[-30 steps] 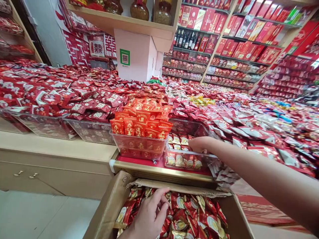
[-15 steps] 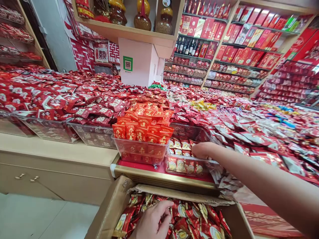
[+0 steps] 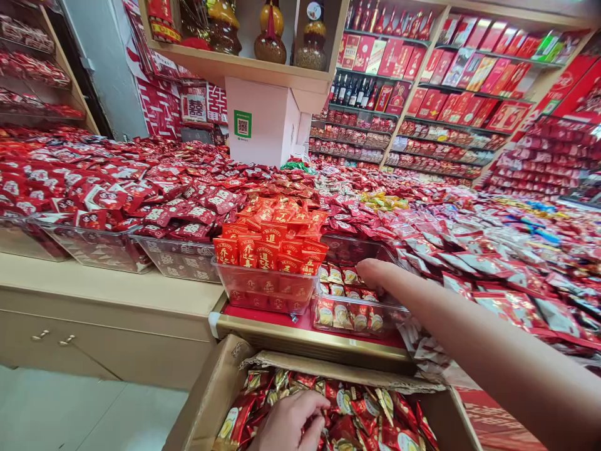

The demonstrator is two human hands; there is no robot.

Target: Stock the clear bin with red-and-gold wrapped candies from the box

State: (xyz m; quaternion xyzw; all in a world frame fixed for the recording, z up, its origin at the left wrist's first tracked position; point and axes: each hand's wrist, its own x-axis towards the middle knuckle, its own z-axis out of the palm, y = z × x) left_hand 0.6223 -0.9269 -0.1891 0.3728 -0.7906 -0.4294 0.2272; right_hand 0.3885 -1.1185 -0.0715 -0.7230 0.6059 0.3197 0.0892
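- Here, our left hand (image 3: pixel 293 421) lies half-curled over red-and-gold packets (image 3: pixel 342 401) inside the open carton (image 3: pixel 206 401), thumb and forefinger apart; we cannot tell whether it grips one.
- Our right hand (image 3: pixel 375 273) reaches into the clear bin (image 3: pixel 346 249), over rows of similar small packets (image 3: pixel 337 290); its fingertips are hidden, so we cannot tell its opening or hold.
- Just left, we see a tub (image 3: pixel 263 291) of orange-red packets (image 3: pixel 270 255).

Before us stands a cardboard box (image 3: pixel 209 391) filled with wrapped candies (image 3: pixel 345 432). Behind it, on a ledge (image 3: pixel 303 338), we see a bin (image 3: pixel 267 294) of candy packets (image 3: pixel 267 250), left of a second bin (image 3: pixel 345 249) of candies. Shelving (image 3: pixel 415 94) bearing bottles (image 3: pixel 350 91) stands farther back, right of center.
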